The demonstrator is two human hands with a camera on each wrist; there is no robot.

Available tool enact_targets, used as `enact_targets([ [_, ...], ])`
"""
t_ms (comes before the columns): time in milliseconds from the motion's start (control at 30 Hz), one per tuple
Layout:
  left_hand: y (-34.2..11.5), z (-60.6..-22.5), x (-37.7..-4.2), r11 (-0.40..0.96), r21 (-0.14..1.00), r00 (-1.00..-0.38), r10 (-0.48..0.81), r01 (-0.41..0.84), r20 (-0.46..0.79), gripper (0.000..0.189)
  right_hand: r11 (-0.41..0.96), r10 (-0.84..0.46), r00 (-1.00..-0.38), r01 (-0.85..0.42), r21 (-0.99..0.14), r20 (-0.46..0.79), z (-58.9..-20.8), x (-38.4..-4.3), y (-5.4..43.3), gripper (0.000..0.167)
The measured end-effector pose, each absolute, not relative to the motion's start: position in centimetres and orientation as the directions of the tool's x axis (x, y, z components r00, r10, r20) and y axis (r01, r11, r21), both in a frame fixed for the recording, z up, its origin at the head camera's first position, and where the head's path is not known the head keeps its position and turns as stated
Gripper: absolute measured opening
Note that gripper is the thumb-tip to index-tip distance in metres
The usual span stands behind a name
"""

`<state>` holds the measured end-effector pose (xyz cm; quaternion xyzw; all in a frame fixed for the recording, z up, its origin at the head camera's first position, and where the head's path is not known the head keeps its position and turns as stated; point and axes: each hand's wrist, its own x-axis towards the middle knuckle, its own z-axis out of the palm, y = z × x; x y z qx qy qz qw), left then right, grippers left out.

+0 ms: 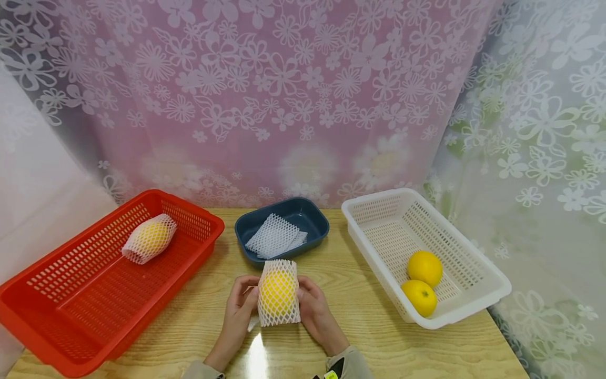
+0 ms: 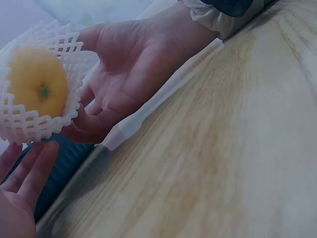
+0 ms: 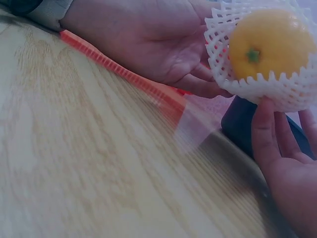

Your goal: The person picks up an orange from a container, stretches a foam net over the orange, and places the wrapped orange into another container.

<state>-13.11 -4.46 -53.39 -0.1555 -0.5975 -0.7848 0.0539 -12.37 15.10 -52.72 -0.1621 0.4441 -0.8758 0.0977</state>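
An orange (image 3: 277, 42) sits inside a white foam fruit net (image 1: 279, 320), held up over the table's near middle in the head view. My left hand (image 1: 240, 305) grips the net's left side with thumb and fingers. On its opposite side, my right hand (image 1: 318, 315) holds it the same way. In both wrist views the orange's green stem end shows through the net's open end. Just beyond the hands, a dark blue tray (image 1: 316, 237) contains several flat white foam nets (image 1: 274, 237).
At the left, a red basket (image 1: 106, 310) holds another netted orange (image 1: 152, 237). A white basket (image 1: 379, 258) on the right contains two bare oranges (image 1: 425, 268). The wooden table (image 1: 379, 347) backs onto a pink flowered curtain (image 1: 284, 105).
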Motion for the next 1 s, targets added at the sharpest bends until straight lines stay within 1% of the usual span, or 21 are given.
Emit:
enact_targets([
  [233,-4.7,-53.27,-12.98,-0.3,0.915,-0.933,0.157,0.268,0.325,0.026,-0.595,-0.263,-0.947,0.006,-0.804,0.187,-52.77,-12.35,15.09,0.028],
  [467,-4.71,-53.32,-13.16,-0.395,0.859,-0.867,0.238,0.325,0.438,0.034,-0.566,-0.176,-0.971,-0.036,-0.824,0.164,-52.77,-12.35,14.92,0.026],
  [567,-4.67,-53.5,-13.26,-0.419,0.845,-0.853,0.25,0.332,0.459,0.038,-0.544,-0.165,-0.973,-0.047,-0.838,0.162,-52.76,-12.33,14.89,0.026],
  [800,-4.56,-53.79,-13.28,-0.418,0.852,-0.848,0.279,0.315,0.45,0.048,-0.505,-0.144,-0.975,-0.072,-0.86,0.167,-52.87,-12.32,14.85,0.029],
  [1000,-4.45,-53.64,-13.13,-0.415,0.86,-0.866,0.262,0.296,0.425,0.048,-0.506,-0.156,-0.967,-0.098,-0.857,0.203,-52.85,-12.23,14.89,0.028],
])
